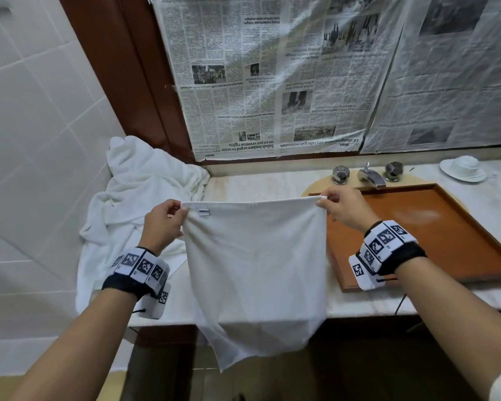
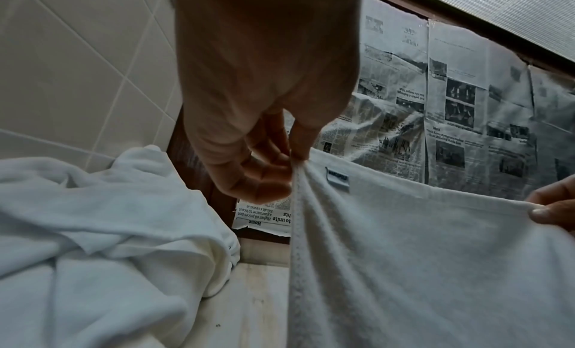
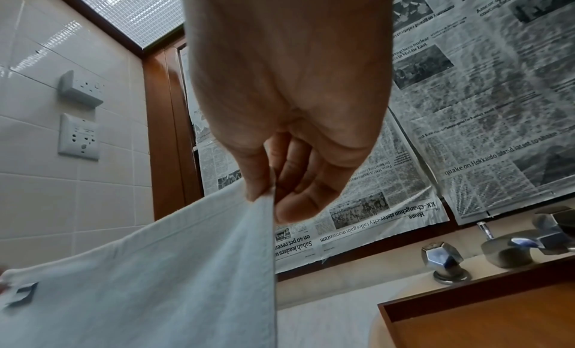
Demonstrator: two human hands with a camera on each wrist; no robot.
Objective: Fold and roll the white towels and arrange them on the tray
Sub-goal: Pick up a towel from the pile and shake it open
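Presently I note one white towel held up in the air in front of the counter, its top edge drawn level and its body hanging free below the counter's front edge. A small label sits near the upper left corner. My left hand pinches that left corner between thumb and forefinger, the other fingers loosely curled beneath; the left wrist view confirms the pinch. My right hand pinches the right corner in the same way, as the right wrist view shows.

I judge the step in hand to be the spreading of a fresh towel before its first fold; no fold is yet made. The next move calls for bringing the two corners together evenly, or laying the cloth flat on the counter, keeping the edges aligned so the later roll comes out straight.

A heap of further white towels lies on the counter against the tiled wall, just left of the held one. To the right the brown tray sits over the basin and bears no rolled towel. Behind it stand the taps, and newspaper covers the wall above.
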